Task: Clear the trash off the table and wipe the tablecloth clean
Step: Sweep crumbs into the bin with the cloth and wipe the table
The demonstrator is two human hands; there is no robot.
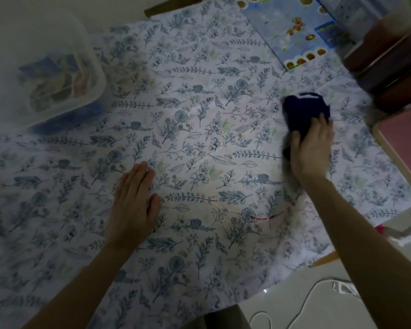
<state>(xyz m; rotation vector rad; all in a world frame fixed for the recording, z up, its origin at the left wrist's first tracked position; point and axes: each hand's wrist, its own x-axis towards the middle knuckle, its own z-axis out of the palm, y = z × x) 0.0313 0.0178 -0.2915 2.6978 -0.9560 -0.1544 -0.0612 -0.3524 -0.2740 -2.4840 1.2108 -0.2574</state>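
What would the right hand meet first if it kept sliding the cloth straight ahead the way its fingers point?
Probably nothing soon. The right hand presses the dark blue cloth flat; ahead lies bare tablecloth, then likely the blue patterned box at the far edge, though depth is unclear.

The tablecloth, white with a blue leaf print, covered the surface. The left hand lay flat on it, palm down, fingers extended. The right hand pressed a dark blue cloth against the tablecloth further right. A red streak marked the fabric between the forearms. A clear plastic container stood at the far left; a blue printed box lay at the far edge.
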